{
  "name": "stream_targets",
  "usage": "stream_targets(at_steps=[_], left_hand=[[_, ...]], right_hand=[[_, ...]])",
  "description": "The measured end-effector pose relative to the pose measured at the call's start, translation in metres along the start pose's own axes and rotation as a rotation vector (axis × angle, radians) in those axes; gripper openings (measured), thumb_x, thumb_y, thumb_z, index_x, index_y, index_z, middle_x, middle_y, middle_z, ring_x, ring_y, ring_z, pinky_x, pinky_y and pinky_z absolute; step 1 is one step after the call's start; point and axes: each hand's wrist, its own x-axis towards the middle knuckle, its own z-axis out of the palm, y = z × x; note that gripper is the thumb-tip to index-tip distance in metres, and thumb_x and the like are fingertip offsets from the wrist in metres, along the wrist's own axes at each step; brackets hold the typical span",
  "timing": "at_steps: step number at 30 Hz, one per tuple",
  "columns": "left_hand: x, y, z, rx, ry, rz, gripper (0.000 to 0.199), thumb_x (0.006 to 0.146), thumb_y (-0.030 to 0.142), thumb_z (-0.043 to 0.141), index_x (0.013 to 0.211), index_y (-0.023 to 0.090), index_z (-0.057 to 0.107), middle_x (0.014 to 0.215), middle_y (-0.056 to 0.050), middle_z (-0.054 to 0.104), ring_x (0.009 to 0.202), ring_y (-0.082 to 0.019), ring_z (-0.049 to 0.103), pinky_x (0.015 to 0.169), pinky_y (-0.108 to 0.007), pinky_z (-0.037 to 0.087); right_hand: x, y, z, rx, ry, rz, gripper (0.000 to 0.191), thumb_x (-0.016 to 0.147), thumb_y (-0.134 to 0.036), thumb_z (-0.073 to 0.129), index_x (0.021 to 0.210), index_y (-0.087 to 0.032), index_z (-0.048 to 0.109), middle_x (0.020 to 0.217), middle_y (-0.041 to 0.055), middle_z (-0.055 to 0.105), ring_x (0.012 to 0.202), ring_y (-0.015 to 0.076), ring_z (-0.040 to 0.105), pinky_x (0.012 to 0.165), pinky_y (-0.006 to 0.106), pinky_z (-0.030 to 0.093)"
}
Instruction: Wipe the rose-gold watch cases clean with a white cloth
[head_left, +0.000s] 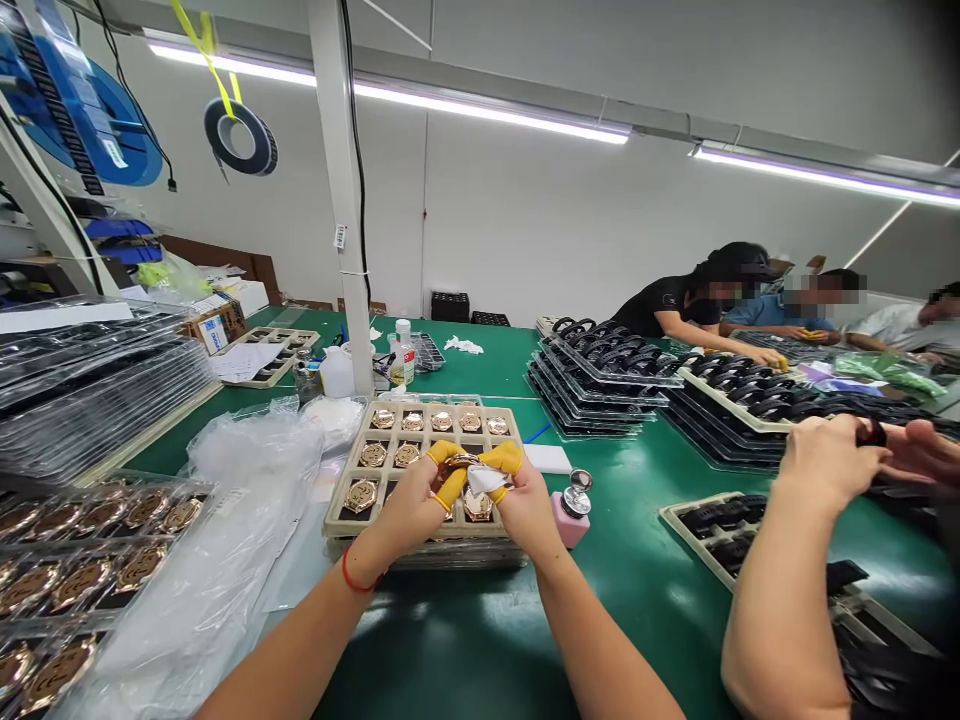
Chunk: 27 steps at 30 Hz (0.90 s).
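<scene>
My left hand [411, 505], with yellow finger cots on its fingertips, grips a gold watch case [459, 461] seen nearly edge-on. Opposite it, my right hand [529, 510], in yellow cots too, pinches a folded white wipe [487, 481] against the case; whether those fingers also hold the case is hidden. Both hands are above a beige compartment tray [330, 518] bearing rows of gold watch cases [373, 455]. Beside the right hand stands a pink pump bottle [571, 512] with a metal top, and behind it lies a white block [548, 459].
Clear trays of gold cases [82, 580] and a plastic bag [247, 500] occupy the left. Stacked trays of black straps [600, 385] stand right. A co-worker's arm [784, 570] reaches in at right; more people sit beyond. A tape roll [240, 138] hangs overhead.
</scene>
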Motion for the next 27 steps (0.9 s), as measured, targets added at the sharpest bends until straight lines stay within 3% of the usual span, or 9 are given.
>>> stream_targets(at_steps=[5, 8, 13, 17, 20, 23, 27], left_hand=[[-0.001, 0.004, -0.016, 0.613, 0.003, 0.123, 0.017, 0.084, 0.017, 0.052, 0.094, 0.02, 0.066, 0.082, -0.003, 0.064, 0.07, -0.018, 0.059, 0.06, -0.026, 0.044], [-0.001, -0.002, -0.014, 0.748, 0.025, 0.194, 0.022, 0.089, 0.019, 0.048, 0.1, 0.019, 0.068, 0.083, -0.005, 0.067, 0.069, -0.018, 0.061, 0.06, -0.026, 0.046], [0.002, -0.013, -0.015, 0.748, 0.075, 0.348, 0.032, 0.092, 0.016, 0.041, 0.111, 0.021, 0.067, 0.105, -0.006, 0.068, 0.085, -0.017, 0.065, 0.075, -0.027, 0.052], [0.005, -0.015, -0.025, 0.842, -0.089, 0.498, 0.036, 0.092, 0.011, 0.037, 0.112, 0.021, 0.066, 0.1, -0.006, 0.069, 0.081, -0.016, 0.065, 0.073, -0.027, 0.052], [0.007, -0.014, -0.032, 0.911, -0.227, 0.534, 0.035, 0.092, 0.01, 0.038, 0.107, 0.021, 0.068, 0.092, -0.007, 0.069, 0.077, -0.017, 0.065, 0.069, -0.027, 0.052], [0.008, -0.014, -0.036, 0.832, -0.242, 0.57, 0.035, 0.093, 0.011, 0.038, 0.11, 0.022, 0.067, 0.092, -0.006, 0.07, 0.081, -0.018, 0.066, 0.07, -0.028, 0.053], [0.006, -0.011, -0.038, 0.575, -0.214, 0.597, 0.035, 0.095, 0.013, 0.037, 0.11, 0.024, 0.067, 0.099, -0.007, 0.071, 0.094, -0.018, 0.067, 0.079, -0.029, 0.054]], right_hand=[[0.001, 0.001, -0.007, -0.316, -0.068, -0.268, 0.027, 0.084, -0.019, 0.058, 0.101, -0.033, 0.073, 0.094, 0.0049, 0.059, 0.095, 0.0231, 0.051, 0.087, 0.039, 0.04], [0.003, 0.002, -0.007, -0.139, -0.1, -0.191, 0.021, 0.083, -0.021, 0.06, 0.095, -0.031, 0.075, 0.093, 0.004, 0.058, 0.094, 0.0219, 0.051, 0.088, 0.038, 0.039], [0.006, 0.001, -0.007, 0.062, -0.174, -0.024, 0.012, 0.079, -0.034, 0.066, 0.082, -0.026, 0.074, 0.085, 0.0025, 0.061, 0.085, 0.0189, 0.055, 0.08, 0.034, 0.044], [0.003, -0.003, -0.002, 0.074, -0.256, 0.084, 0.014, 0.07, -0.033, 0.074, 0.078, -0.022, 0.072, 0.075, 0.0008, 0.061, 0.074, 0.0169, 0.056, 0.067, 0.029, 0.046], [0.001, -0.005, 0.003, 0.025, -0.243, 0.129, 0.014, 0.064, -0.024, 0.077, 0.077, -0.021, 0.071, 0.076, -0.0003, 0.06, 0.073, 0.0154, 0.053, 0.065, 0.026, 0.043], [-0.001, -0.011, 0.002, -0.016, -0.241, 0.136, 0.013, 0.064, -0.018, 0.075, 0.076, -0.02, 0.07, 0.079, -0.001, 0.06, 0.073, 0.014, 0.052, 0.065, 0.024, 0.041], [-0.005, -0.022, -0.008, 0.085, -0.397, 0.145, 0.009, 0.071, -0.023, 0.071, 0.08, -0.021, 0.07, 0.077, -0.0009, 0.062, 0.071, 0.0139, 0.055, 0.066, 0.026, 0.044]])
